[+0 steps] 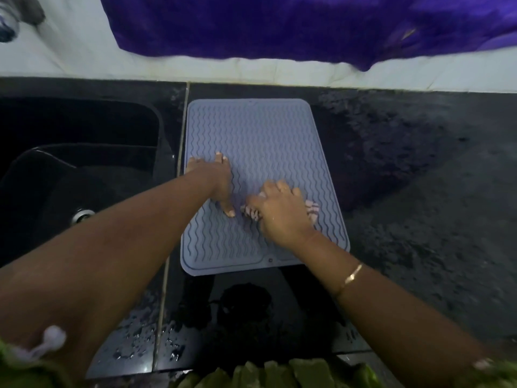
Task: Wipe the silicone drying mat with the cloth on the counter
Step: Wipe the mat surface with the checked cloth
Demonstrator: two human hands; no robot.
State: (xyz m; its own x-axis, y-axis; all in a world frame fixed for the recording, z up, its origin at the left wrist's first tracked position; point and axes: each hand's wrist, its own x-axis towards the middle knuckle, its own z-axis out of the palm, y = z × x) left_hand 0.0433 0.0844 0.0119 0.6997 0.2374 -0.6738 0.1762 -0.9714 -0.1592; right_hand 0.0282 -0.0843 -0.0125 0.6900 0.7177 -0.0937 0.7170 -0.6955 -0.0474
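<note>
A grey-blue silicone drying mat (pixel 268 135) with wavy ridges lies flat on the black counter, just right of the sink. My left hand (pixel 219 182) presses on the mat's left side with fingers spread and straight. My right hand (pixel 278 211) sits on the mat's lower right part, fingers curled over a bunched pink-and-white striped cloth (pixel 312 210). The cloth pokes out on both sides of the hand and touches the mat.
A black sink (pixel 78 152) with a metal drain (pixel 82 215) lies to the left. The dark counter (pixel 419 177) stretches right and shows water drops near its front edge. A purple cloth (pixel 279 26) hangs over the white wall behind.
</note>
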